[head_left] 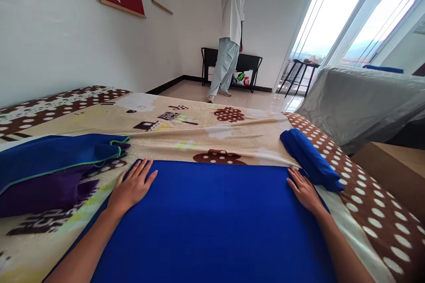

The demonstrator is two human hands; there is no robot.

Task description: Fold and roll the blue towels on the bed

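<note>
A blue cloth (pixel 212 221) lies spread flat on the bed, its far edge nearly straight. My left hand (pixel 132 185) rests palm down on its far left corner, fingers stretched out. On the far right corner, my right hand (pixel 304 191) also lies flat with fingers extended. Just beyond the right hand sits a folded blue cloth bundle (pixel 310 159). Left of my left hand are a loose blue cloth with green edging (pixel 59 154) and a purple cloth (pixel 49 190) partly under it. The near edge of the spread cloth is out of view.
A patterned blanket (pixel 206 132) covers the bed. Beyond it a person (pixel 229 31) stands before a black folding frame (pixel 249 64). To the right are a plastic-covered piece of furniture (pixel 365 97), a cardboard box (pixel 392 172) and a dark stool (pixel 300 77) by the window.
</note>
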